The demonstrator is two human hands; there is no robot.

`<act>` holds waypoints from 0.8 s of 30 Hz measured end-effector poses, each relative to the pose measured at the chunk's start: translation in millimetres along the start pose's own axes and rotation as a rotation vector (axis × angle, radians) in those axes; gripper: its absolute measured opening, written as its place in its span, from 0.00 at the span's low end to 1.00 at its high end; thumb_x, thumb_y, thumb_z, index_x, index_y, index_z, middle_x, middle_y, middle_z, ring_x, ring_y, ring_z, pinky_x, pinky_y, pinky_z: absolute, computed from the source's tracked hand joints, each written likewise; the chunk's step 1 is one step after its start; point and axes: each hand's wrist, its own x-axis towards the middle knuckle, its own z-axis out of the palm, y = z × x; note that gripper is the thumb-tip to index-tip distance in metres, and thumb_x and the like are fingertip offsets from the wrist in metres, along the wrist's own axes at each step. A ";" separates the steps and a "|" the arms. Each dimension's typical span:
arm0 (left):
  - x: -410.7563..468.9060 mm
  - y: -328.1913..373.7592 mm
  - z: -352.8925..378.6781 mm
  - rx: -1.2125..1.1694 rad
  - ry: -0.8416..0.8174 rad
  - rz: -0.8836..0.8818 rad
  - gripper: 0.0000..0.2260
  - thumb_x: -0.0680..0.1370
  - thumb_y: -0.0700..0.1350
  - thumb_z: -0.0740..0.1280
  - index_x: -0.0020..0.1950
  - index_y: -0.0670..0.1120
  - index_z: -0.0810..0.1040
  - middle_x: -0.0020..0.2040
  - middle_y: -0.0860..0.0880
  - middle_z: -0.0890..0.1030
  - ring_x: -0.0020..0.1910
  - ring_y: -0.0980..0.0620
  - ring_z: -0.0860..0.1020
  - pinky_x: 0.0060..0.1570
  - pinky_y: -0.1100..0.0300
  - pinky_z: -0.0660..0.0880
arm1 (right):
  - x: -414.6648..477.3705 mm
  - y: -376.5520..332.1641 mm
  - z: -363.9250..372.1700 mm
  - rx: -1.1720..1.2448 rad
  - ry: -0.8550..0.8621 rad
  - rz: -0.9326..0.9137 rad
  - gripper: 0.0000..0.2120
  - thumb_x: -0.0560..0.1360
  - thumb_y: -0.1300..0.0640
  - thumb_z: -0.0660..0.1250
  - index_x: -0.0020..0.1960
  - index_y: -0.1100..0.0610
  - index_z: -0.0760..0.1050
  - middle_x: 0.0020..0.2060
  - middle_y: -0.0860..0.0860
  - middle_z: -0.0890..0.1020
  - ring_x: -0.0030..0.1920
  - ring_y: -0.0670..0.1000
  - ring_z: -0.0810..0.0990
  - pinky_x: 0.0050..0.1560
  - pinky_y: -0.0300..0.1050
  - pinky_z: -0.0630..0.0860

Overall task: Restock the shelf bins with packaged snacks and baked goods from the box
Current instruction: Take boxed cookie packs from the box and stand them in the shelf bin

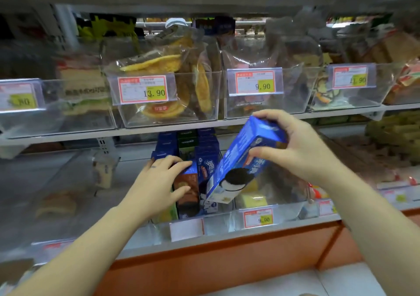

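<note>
Mid-restock, centre frame: my right hand clamps a tilted blue cardboard biscuit box; my left hand clasps a shelved brown upright carton. Next, likely: slot the blue one in upright beside it.

Head-worn view, close before the shelves

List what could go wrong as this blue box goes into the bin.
The blue box is tilted and gripped by the right hand near its top end only; it may slip. The gap beside the standing boxes looks tight, so its lower corner could jam or knock them. If the left hand releases the brown box, the row might tip.
</note>
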 end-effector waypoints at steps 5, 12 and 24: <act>-2.5 -4.9 2.1 -0.003 0.006 -0.028 0.28 0.77 0.57 0.66 0.75 0.55 0.64 0.67 0.52 0.67 0.64 0.50 0.71 0.63 0.53 0.67 | 22.0 18.4 59.7 -0.160 -0.252 -0.046 0.29 0.67 0.57 0.77 0.65 0.49 0.71 0.58 0.41 0.74 0.59 0.39 0.72 0.60 0.29 0.65; -8.2 -11.2 5.9 0.045 0.015 0.020 0.28 0.72 0.55 0.71 0.71 0.54 0.70 0.67 0.50 0.75 0.66 0.46 0.73 0.64 0.46 0.68 | 42.4 51.7 105.7 -0.405 -0.488 -0.029 0.31 0.68 0.51 0.76 0.67 0.51 0.69 0.71 0.50 0.67 0.70 0.49 0.63 0.66 0.38 0.62; -13.9 -14.8 6.3 -0.052 0.039 0.041 0.28 0.77 0.56 0.65 0.76 0.58 0.59 0.74 0.58 0.65 0.74 0.53 0.59 0.70 0.54 0.57 | 45.0 58.2 98.5 -0.645 -0.465 -0.088 0.42 0.63 0.40 0.75 0.72 0.47 0.62 0.66 0.49 0.66 0.67 0.52 0.61 0.67 0.45 0.64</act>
